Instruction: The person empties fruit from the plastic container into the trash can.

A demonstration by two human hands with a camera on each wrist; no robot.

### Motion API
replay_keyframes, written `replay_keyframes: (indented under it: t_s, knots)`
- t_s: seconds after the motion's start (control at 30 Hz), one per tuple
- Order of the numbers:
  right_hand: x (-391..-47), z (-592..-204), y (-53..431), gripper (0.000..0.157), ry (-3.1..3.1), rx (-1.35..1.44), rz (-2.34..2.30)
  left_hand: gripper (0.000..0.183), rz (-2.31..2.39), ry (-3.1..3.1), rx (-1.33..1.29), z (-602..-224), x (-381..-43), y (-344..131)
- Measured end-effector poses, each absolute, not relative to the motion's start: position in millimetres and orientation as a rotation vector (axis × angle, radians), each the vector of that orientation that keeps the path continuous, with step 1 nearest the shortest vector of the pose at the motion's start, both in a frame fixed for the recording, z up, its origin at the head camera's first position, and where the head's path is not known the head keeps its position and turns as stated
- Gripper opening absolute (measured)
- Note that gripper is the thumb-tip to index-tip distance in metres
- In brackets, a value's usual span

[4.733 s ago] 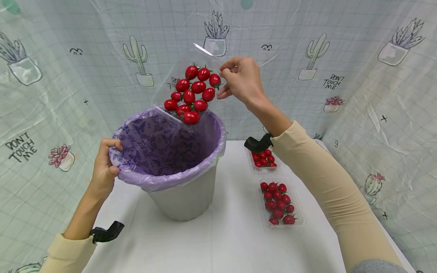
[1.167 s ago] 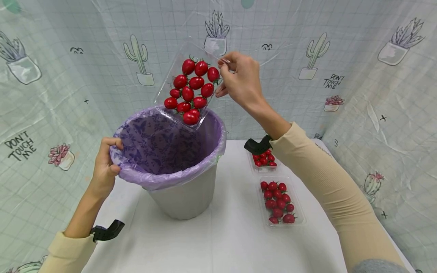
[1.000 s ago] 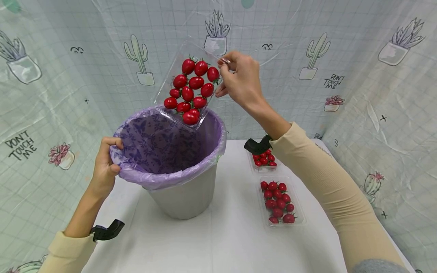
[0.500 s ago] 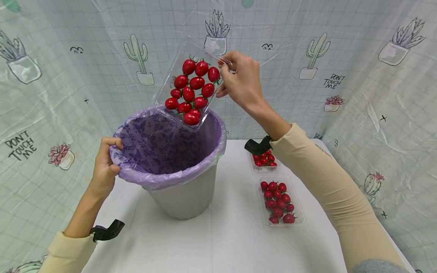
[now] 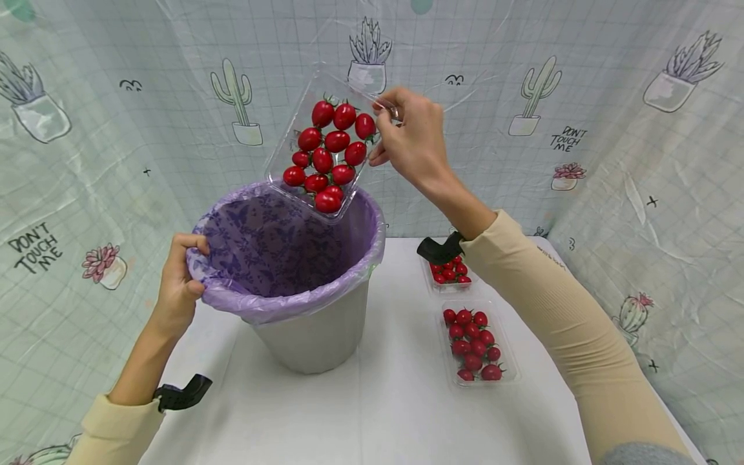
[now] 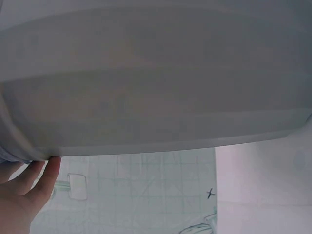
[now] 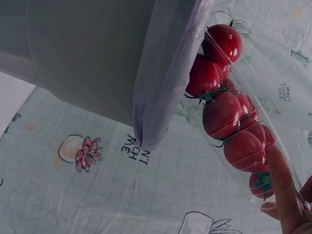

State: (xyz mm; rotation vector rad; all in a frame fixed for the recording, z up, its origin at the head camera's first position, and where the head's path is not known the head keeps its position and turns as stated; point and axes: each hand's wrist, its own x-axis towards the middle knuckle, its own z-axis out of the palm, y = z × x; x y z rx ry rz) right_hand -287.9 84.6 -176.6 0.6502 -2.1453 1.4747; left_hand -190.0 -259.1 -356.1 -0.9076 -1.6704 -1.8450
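My right hand [image 5: 413, 132] pinches the edge of a clear plastic box [image 5: 302, 106] that holds several red cherry tomatoes [image 5: 322, 160]. The box is tilted, its lower corner over the far rim of a grey bin [image 5: 316, 339]. A purple patterned liner [image 5: 273, 242] is folded over the bin's rim. With fingers over the rim and thumb outside, my left hand [image 5: 179, 284] grips the bin's left side. In the right wrist view the tomatoes [image 7: 222, 114] lie inside the box beside the liner [image 7: 168, 73]. The left wrist view shows mostly the bin's side [image 6: 156, 92].
Two more clear boxes of cherry tomatoes stand on the white table [image 5: 401, 413] to the right: a near box [image 5: 476, 345] and a far box [image 5: 449, 271] partly behind my right wrist. Patterned sheeting [image 5: 174, 77] surrounds the table on the back and both sides.
Since the earliest frame the tomato box has shifted and turned slightly, with my right hand a little higher. Over the last second it barely moves. My left hand stays on the bin's rim.
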Motion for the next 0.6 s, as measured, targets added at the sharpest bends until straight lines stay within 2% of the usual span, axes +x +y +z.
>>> replay_keyframes:
  t_s: [0.6]
  knots:
    - [-286.3, -177.9, 83.0, 0.021, -2.131, 0.665, 1.444, 0.07, -1.841, -1.666, -0.904, -356.8, -190.2, -259.1]
